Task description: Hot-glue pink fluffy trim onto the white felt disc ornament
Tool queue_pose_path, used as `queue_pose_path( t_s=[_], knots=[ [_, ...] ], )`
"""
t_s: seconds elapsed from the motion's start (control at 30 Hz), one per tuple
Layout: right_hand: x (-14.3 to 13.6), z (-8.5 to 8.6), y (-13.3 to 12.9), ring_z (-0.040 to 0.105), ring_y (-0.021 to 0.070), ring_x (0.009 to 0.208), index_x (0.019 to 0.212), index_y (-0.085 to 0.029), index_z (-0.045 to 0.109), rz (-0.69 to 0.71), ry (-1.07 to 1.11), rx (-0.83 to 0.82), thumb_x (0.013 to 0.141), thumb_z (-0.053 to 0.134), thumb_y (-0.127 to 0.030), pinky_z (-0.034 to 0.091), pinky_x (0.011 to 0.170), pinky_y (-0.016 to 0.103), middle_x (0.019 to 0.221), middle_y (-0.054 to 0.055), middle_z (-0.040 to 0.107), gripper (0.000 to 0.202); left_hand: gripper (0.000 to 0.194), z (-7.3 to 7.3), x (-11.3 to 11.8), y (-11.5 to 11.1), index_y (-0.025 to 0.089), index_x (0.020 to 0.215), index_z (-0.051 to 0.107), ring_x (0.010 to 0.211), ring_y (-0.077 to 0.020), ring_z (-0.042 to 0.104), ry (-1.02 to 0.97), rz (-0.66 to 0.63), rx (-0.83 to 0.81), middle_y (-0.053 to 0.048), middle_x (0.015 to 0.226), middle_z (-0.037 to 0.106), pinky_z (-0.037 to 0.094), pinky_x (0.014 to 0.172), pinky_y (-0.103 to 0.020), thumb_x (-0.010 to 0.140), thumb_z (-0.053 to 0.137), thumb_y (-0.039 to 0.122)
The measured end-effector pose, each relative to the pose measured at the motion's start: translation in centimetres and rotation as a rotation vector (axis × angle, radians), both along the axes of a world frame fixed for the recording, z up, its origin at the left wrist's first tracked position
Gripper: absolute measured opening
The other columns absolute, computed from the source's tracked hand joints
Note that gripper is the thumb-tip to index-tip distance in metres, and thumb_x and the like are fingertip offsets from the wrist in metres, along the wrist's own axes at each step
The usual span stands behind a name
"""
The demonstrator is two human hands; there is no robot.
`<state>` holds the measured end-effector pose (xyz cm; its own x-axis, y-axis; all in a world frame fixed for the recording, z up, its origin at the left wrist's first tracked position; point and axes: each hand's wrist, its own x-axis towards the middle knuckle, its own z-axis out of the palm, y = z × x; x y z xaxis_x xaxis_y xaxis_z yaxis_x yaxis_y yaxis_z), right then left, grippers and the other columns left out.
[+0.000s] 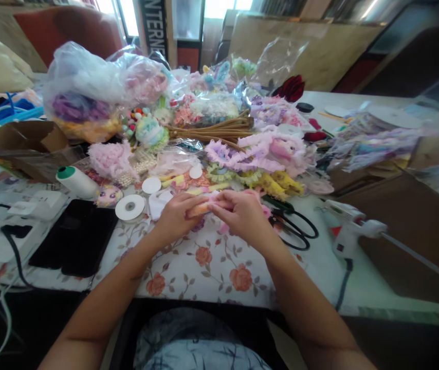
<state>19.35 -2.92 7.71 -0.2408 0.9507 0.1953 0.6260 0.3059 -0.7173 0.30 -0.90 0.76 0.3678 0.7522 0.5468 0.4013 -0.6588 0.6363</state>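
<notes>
Both my hands meet above the floral tablecloth [219,272]. My left hand [177,216] is closed on one side of a small pink and orange piece [201,206], its fingers wrapped round the edge. On the other side my right hand [242,216] pinches the same piece between thumb and fingers. Pink fluffy material shows beside and below my right hand. Black-handled scissors [294,228] lie to the right of it. A white ribbon spool [130,207] rests left of my left hand. Fine detail of the held piece is blurred.
Behind my hands is a heap of bagged yarn [84,103], brown stems [212,132] and fluffy trim. A white thread cone [76,181] and dark phones [75,236] lie left. At right are a glue gun [352,231] and a cardboard box [408,231].
</notes>
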Motion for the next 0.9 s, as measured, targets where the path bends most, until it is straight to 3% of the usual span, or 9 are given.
queue_pose_path(
  t_s=[0.23,0.5,0.73,0.9],
  knots=[
    [0.7,0.2,0.7,0.04,0.0089,0.052,0.067,-0.015,0.061,0.001,0.124,-0.155,0.08,0.063,-0.033,0.03,0.051,0.023,0.053,-0.006,0.044,0.022,0.042,0.5,-0.1,-0.1,0.022,0.116,0.07,0.093,-0.024,0.065,-0.019,-0.032,-0.246,-0.007,0.103,0.073,0.051,0.086,-0.038,0.074,0.073,0.022],
    [0.7,-0.7,1.0,0.034,0.0077,0.047,0.066,-0.014,0.067,-0.031,0.17,-0.162,0.077,0.063,-0.032,0.027,0.049,0.023,0.048,-0.007,0.038,0.021,0.046,0.8,-0.1,-0.5,0.02,0.118,0.068,0.109,-0.0285,0.064,-0.164,-0.074,-0.552,-0.01,0.119,0.07,0.05,0.092,-0.039,0.074,0.077,0.029],
    [0.8,-1.4,1.2,0.035,0.0079,0.048,0.066,-0.014,0.066,-0.044,0.205,-0.202,0.077,0.062,-0.033,0.027,0.048,0.024,0.051,-0.005,0.044,0.022,0.052,0.5,-0.1,-0.3,0.022,0.124,0.065,0.115,-0.03,0.062,-0.206,-0.114,-0.626,-0.009,0.126,0.067,0.047,0.097,-0.041,0.075,0.077,0.036],
    [0.9,-1.6,1.4,0.037,0.0077,0.046,0.065,-0.015,0.064,-0.058,0.229,-0.231,0.076,0.06,-0.031,0.028,0.047,0.023,0.05,-0.005,0.045,0.02,0.054,0.6,-0.1,-0.3,0.025,0.13,0.059,0.122,-0.0289,0.056,-0.199,-0.139,-0.577,-0.008,0.138,0.058,0.047,0.097,-0.036,0.079,0.073,0.038]
  ],
)
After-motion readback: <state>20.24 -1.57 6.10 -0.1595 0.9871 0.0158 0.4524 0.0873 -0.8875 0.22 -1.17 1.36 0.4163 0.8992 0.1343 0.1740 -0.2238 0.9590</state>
